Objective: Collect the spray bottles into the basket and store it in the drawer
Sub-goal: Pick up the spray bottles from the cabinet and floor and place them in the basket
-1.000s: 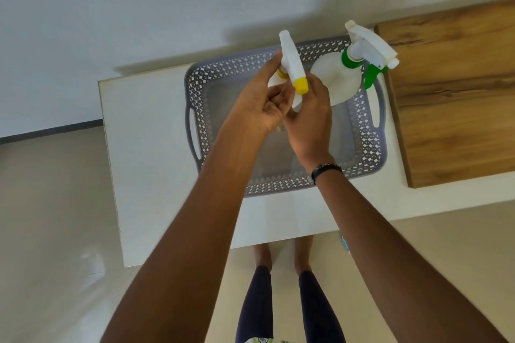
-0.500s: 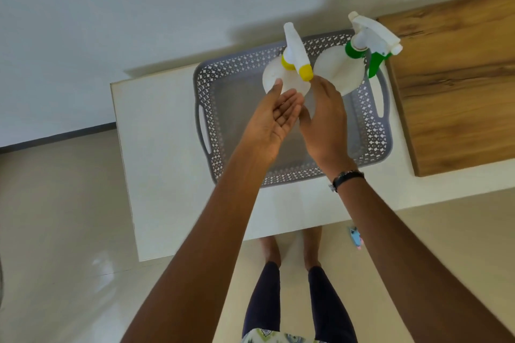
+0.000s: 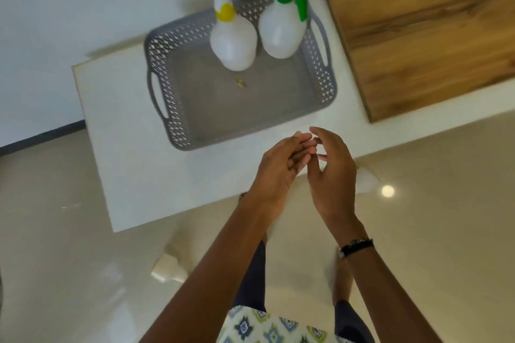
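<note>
Two white spray bottles stand upright in the far part of the grey perforated basket [image 3: 167,97]. The one with the yellow collar [image 3: 232,36] is on the left, the one with the green collar and trigger [image 3: 281,28] on the right. My left hand [image 3: 278,172] and my right hand [image 3: 331,175] hover side by side in front of the basket's near rim, over the white top's front edge. Their fingers are relaxed, fingertips nearly touching, and both hold nothing.
The basket sits on a white cabinet top [image 3: 117,125] against a white wall. A wooden surface [image 3: 418,36] adjoins it on the right. A small brownish speck [image 3: 241,83] lies on the basket floor. Pale glossy floor lies below, with my legs at the bottom.
Both hands let go of the yellow-collared bottle, which now stands in the basket beside the green one, and drew back toward me past the basket's near rim.
</note>
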Available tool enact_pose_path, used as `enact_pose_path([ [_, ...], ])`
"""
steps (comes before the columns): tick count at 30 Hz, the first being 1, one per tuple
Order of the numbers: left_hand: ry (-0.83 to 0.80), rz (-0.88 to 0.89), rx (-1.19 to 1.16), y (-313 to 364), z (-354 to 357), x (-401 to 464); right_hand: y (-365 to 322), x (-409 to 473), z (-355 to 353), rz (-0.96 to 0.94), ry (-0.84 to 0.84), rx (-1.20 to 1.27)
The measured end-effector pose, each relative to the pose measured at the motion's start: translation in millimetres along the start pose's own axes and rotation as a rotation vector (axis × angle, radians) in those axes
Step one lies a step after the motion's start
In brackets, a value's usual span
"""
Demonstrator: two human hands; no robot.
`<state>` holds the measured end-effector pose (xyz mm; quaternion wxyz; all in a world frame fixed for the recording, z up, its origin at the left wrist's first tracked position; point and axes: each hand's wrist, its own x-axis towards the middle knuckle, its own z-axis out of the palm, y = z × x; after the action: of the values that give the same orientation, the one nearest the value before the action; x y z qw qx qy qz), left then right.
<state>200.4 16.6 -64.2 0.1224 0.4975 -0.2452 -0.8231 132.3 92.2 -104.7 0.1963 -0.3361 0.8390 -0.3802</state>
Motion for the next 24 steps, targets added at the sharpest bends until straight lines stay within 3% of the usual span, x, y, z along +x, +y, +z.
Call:
enact_pose_path([
  [7,0.014,-0.143,0.094,-137.9,45.0,-0.1,123.8,-62.4,-72.4,0.082,-0.139,-0.09],
  [14,0.23,-0.341,0.289,-260.1,54.3,27.7,258.5,-106.4,-127.5,0.091,-0.38,-0.345],
  [20,0.305,-0.445,0.355,-320.3,50.1,79.0,352.6,-98.0,-106.0,0.066,-0.527,-0.539],
  [24,0.344,-0.424,0.335,-357.0,37.6,125.8,408.6,-81.0,-60.0,-0.073,-0.58,-0.653],
])
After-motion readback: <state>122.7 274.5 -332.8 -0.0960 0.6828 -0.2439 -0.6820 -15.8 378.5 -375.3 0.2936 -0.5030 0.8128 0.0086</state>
